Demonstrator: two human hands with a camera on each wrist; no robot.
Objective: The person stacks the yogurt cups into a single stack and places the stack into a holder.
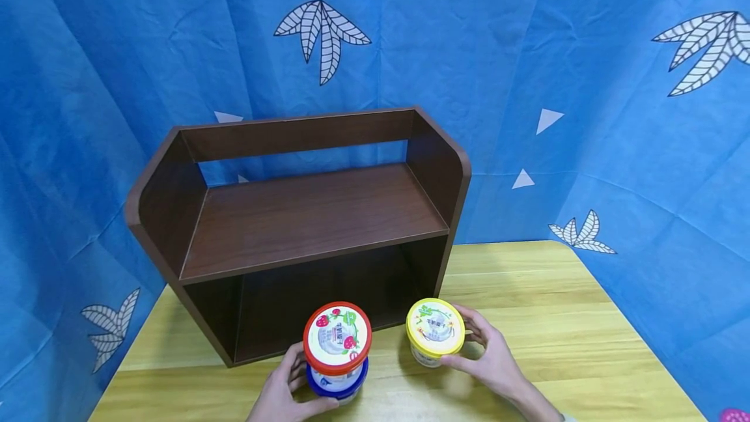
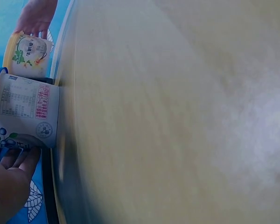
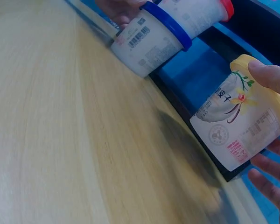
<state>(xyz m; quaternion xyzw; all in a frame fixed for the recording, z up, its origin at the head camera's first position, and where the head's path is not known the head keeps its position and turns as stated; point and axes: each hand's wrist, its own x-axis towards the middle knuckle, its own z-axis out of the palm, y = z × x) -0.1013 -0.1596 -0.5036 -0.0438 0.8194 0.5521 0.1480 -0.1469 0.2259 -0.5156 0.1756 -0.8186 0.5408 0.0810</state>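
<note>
A paper tub with a red lid (image 1: 338, 337) is stacked on a tub with a blue lid (image 1: 355, 383), in front of the shelf. My left hand (image 1: 285, 391) grips the blue-lidded tub from the left, thumb on the near side and fingers behind. In the left wrist view, that lower tub (image 2: 25, 112) shows its printed white side. To the right, my right hand (image 1: 491, 358) holds a tub with a yellow lid (image 1: 435, 329) between thumb and fingers. The right wrist view shows this tub's flower-printed side (image 3: 238, 116). Whether the tubs touch the table is hard to tell.
A dark brown two-level shelf (image 1: 316, 217) stands on the wooden table (image 1: 527, 292) just behind the tubs. Blue patterned cloth (image 1: 498, 51) hangs behind and on both sides. The table's right edge slants toward the front right.
</note>
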